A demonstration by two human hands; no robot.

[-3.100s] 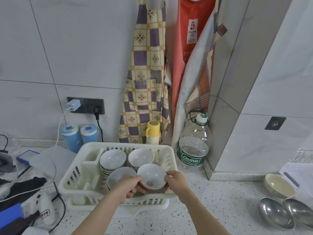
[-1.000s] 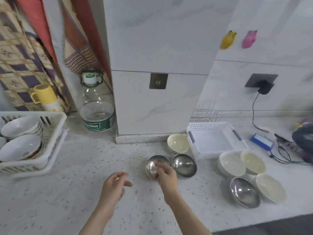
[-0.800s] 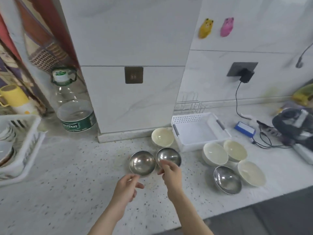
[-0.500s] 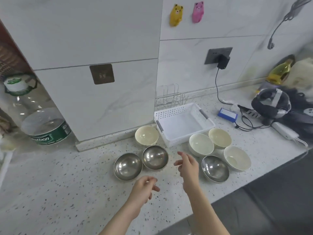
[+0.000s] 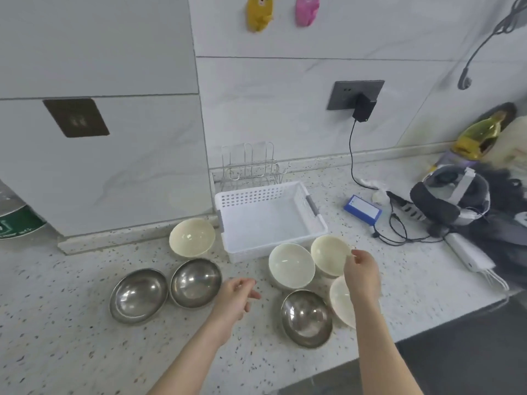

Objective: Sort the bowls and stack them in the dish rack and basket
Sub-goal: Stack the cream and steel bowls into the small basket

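Rightward the right hand (image 5: 361, 273) had reached, fingers pinching a cream bowl's (image 5: 329, 254) rim beside the basket (image 5: 269, 220); left hand (image 5: 235, 296) hovered, fingers loosely apart, over bare worktop (image 5: 71, 337).

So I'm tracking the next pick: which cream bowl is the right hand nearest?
The cream bowl right of the white basket's front corner; the right hand's fingers are at its rim, while the other three sit farther off.
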